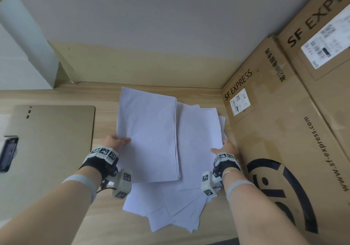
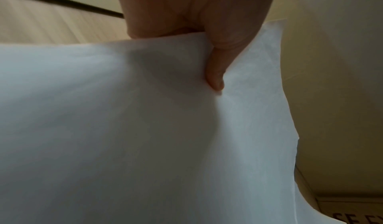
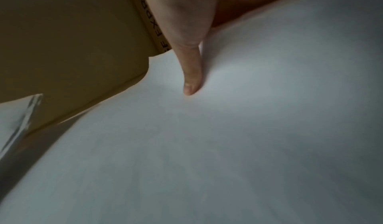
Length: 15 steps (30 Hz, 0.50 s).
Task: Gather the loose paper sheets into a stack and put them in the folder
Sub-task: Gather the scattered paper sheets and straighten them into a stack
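Observation:
A neat stack of white paper (image 1: 147, 131) lies tilted over a spread of loose white sheets (image 1: 170, 210) on the wooden table (image 1: 106, 225). My left hand (image 1: 121, 140) pinches the stack's left edge, thumb (image 2: 215, 73) on top and the other fingers hidden beneath. My right hand (image 1: 222, 147) holds the right edge of the loose sheets (image 1: 198, 131), with its thumb (image 3: 191, 73) lying on the paper and its fingers hidden under it. A closed tan folder (image 1: 49, 140) lies flat on the table at the left, apart from both hands.
A large SF Express cardboard box (image 1: 274, 131) stands right against my right hand, and a second box (image 1: 322, 36) is behind it. A dark device (image 1: 8, 152) lies on the folder's left edge. A wall closes off the back of the table.

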{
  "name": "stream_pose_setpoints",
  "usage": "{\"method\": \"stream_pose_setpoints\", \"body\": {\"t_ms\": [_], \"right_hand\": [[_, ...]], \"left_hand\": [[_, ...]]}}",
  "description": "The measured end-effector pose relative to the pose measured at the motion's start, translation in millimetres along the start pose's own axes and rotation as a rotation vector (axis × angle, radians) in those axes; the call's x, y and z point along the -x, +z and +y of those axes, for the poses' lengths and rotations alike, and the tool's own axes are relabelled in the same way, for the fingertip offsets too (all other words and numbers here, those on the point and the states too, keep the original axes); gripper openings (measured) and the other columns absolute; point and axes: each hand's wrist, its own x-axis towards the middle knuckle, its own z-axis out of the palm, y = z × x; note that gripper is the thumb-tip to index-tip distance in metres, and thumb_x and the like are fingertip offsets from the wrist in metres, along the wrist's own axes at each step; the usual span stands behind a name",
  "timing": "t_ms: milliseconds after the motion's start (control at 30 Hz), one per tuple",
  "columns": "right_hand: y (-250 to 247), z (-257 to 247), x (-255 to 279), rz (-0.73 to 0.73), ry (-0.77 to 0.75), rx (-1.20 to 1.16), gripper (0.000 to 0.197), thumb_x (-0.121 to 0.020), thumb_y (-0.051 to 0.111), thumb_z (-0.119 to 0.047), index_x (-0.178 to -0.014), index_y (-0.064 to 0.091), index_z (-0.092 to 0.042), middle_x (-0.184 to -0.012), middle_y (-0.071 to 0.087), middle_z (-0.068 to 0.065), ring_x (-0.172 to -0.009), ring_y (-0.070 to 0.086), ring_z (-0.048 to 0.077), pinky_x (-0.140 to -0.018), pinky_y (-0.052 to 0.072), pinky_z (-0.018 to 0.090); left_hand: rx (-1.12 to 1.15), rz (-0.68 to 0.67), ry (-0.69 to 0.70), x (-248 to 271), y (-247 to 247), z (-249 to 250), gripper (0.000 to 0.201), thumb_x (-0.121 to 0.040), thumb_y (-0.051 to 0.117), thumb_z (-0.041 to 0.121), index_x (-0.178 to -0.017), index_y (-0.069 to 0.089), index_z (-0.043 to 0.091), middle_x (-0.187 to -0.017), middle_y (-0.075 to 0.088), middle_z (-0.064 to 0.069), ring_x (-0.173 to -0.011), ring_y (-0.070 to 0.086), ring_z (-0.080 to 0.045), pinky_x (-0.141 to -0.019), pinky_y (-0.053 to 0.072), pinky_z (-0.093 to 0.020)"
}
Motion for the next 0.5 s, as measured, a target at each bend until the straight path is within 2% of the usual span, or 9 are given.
{"method": "stream_pose_setpoints", "body": {"t_ms": [33,100,200,300,367,433,500], "right_hand": [[-2,-1,1,-0.03,-0.026,0.053,0.06,-0.084,0.066,-0.03,-0.133,0.044,-0.004,-0.135,0.052,0.015,-0.123,0.051,0.033,-0.1,0.044,0.039],[-3,-2,0,-0.033,-0.033,0.152,0.056,-0.086,0.061,-0.036,-0.131,0.048,-0.004,-0.139,0.046,0.014,-0.128,0.044,0.032,-0.105,0.038,0.037],[-3,1,-4,-0.011,0.002,0.212,0.061,-0.081,0.064,-0.046,-0.131,0.051,-0.013,-0.15,0.026,0.007,-0.138,0.025,0.032,-0.114,0.026,0.044],[-6,1,-9,-0.063,0.027,0.231,0.067,-0.079,0.066,-0.048,-0.134,0.048,-0.014,-0.153,0.019,0.003,-0.139,0.023,0.033,-0.114,0.027,0.045],[-8,2,-16,-0.083,0.026,0.195,0.066,-0.078,0.068,-0.045,-0.133,0.049,-0.013,-0.149,0.025,0.005,-0.135,0.032,0.032,-0.112,0.031,0.044],[-8,3,-20,-0.092,-0.006,0.119,0.061,-0.074,0.071,-0.042,-0.126,0.055,-0.012,-0.139,0.045,0.01,-0.124,0.048,0.032,-0.106,0.039,0.046],[-7,5,-19,-0.02,-0.027,0.007,0.05,-0.077,0.069,-0.032,-0.122,0.057,-0.013,-0.126,0.06,0.011,-0.114,0.057,0.033,-0.1,0.044,0.044]], "left_hand": [[0.001,-0.001,-0.002,0,0,0,0.051,-0.083,0.065,0.019,-0.126,0.05,-0.006,-0.127,0.058,-0.025,-0.115,0.056,-0.038,-0.094,0.043,-0.041],[-0.004,0.0,-0.008,0,1,0,0.051,-0.083,0.066,0.019,-0.126,0.049,-0.004,-0.126,0.058,-0.024,-0.114,0.056,-0.038,-0.095,0.043,-0.042],[-0.034,0.008,-0.015,1,2,-1,0.053,-0.083,0.066,0.021,-0.126,0.049,-0.003,-0.126,0.058,-0.024,-0.114,0.056,-0.038,-0.096,0.044,-0.043],[-0.039,0.001,-0.031,-1,3,-3,0.055,-0.083,0.066,0.021,-0.128,0.047,-0.003,-0.127,0.057,-0.024,-0.115,0.055,-0.038,-0.097,0.043,-0.043],[-0.035,0.002,-0.039,-1,3,-4,0.055,-0.083,0.065,0.02,-0.13,0.046,-0.003,-0.129,0.056,-0.024,-0.116,0.054,-0.039,-0.097,0.042,-0.043],[-0.032,0.009,-0.047,-1,3,-6,0.055,-0.084,0.064,0.017,-0.131,0.044,-0.003,-0.13,0.054,-0.024,-0.118,0.053,-0.039,-0.097,0.041,-0.042],[-0.033,0.012,-0.048,0,2,-9,0.054,-0.084,0.064,0.016,-0.131,0.045,-0.004,-0.13,0.054,-0.025,-0.118,0.053,-0.039,-0.097,0.041,-0.043]]}}
